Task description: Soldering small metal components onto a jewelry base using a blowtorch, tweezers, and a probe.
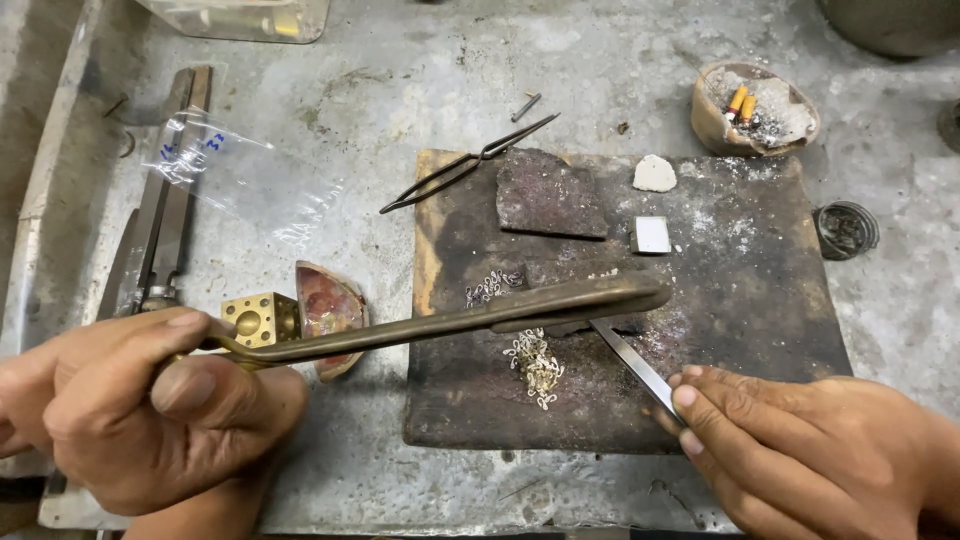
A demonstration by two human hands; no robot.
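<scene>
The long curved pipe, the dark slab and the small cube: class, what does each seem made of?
Long curved pipe: probably brass, dull brownish-yellow sheen. Dark slab: possibly charred board or stone, matte, scorched, powder-flecked. Small cube: brass-like, bright yellow, round hollows.

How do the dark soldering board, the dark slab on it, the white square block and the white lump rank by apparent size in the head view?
1. Dark soldering board
2. Dark slab
3. White lump and white square block: look alike, unranked.

brass-brown blowpipe (450,322), charred black board (720,330), silvery-gold links (535,365)
</scene>
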